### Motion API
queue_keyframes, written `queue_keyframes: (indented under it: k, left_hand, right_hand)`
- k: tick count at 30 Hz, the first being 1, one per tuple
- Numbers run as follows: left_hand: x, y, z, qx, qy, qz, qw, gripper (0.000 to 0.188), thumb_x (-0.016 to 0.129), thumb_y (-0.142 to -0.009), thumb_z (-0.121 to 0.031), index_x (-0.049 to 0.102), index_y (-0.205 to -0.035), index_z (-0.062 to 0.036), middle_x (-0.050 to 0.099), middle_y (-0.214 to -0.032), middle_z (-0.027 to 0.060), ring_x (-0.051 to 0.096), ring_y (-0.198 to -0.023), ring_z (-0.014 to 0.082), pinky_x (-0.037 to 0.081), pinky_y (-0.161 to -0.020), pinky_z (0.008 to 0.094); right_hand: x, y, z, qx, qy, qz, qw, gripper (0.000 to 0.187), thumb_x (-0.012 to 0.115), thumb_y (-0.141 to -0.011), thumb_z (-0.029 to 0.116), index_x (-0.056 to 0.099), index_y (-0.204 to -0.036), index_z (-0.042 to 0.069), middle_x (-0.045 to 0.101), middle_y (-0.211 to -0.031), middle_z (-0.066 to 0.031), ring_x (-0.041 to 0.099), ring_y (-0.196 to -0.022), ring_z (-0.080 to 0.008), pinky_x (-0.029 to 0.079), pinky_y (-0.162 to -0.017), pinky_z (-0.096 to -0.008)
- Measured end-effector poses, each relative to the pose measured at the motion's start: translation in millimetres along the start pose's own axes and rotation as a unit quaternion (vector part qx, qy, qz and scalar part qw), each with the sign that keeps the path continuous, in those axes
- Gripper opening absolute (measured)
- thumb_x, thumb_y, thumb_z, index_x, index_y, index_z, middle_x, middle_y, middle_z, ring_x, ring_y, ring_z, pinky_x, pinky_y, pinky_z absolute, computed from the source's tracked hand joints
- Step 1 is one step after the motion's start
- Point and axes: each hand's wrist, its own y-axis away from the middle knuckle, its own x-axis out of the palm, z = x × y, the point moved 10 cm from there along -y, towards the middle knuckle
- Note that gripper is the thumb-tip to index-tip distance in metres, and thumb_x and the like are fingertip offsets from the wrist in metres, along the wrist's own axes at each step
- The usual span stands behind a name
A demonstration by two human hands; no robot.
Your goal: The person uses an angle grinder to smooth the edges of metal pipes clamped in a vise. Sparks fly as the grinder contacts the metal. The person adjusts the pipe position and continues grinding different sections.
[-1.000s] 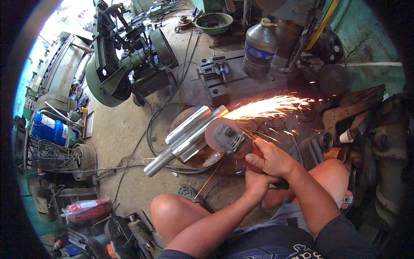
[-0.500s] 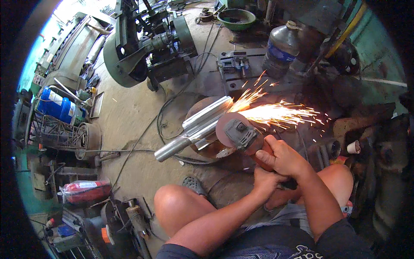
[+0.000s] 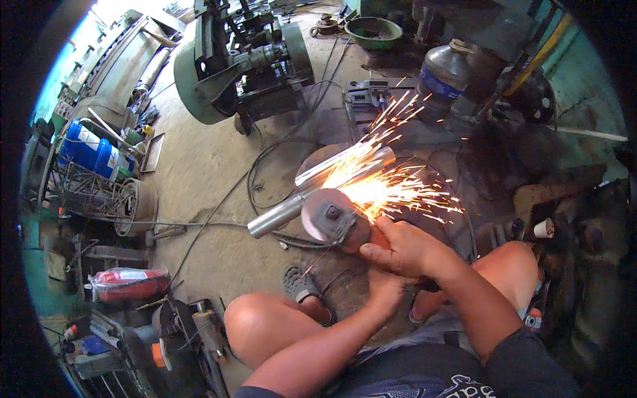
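Observation:
My right hand [image 3: 410, 249] is wrapped around the body of an angle grinder [image 3: 350, 229], thumb on top. Below and behind it, my left hand [image 3: 387, 289] grips the rear of the same grinder, its fingers partly hidden. The pale round disc [image 3: 320, 213] meets a shiny steel shaft [image 3: 279, 215] with lengthwise raised bars, near where the thin round end meets the thicker part. Bright sparks [image 3: 391, 192] fly from there to the right and away from me, hiding part of the shaft. A round, dark support lies beneath the shaft, mostly covered.
Cables [image 3: 251, 174] loop over the floor left of the shaft. Beyond stand a wheeled machine [image 3: 249, 66], a green basin [image 3: 375, 32] and a large plastic bottle [image 3: 443, 74]. At left are a blue bucket [image 3: 88, 147] and a wrapped red cylinder [image 3: 133, 283]. My bent knees flank the work.
The grinder and both hands have shifted left and closer to me, along the shaft toward its thin end. Sparks now cover more of the shaft. The whole view has moved slightly.

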Motion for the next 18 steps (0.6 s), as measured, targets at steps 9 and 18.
queue_keyframes:
  k: [9,18]
  left_hand:
    - [-5,-2,0,0.044,0.003,-0.01,0.999,0.076,0.09,-0.073,-0.024,0.055,-0.137,-0.0045,0.065,-0.129,0.0081,0.064,-0.118,0.0243,0.051,-0.099,0.0396]
    - [53,-24,13,-0.016,0.032,0.058,0.998,0.058,0.088,-0.071,-0.017,0.065,-0.122,-0.0025,0.07,-0.115,0.0054,0.067,-0.105,0.0204,0.055,-0.09,0.037]
  right_hand:
    - [4,1,-2,0.035,0.0,0.015,0.999,0.068,0.059,-0.096,0.06,0.055,-0.123,-0.002,0.068,-0.112,-0.0337,0.065,-0.111,-0.049,0.051,-0.095,-0.0526]
    - [-33,23,-54,0.063,-0.031,-0.061,0.996,0.065,0.065,-0.096,0.055,0.054,-0.12,-0.005,0.069,-0.107,-0.0322,0.068,-0.103,-0.0484,0.053,-0.089,-0.0518]
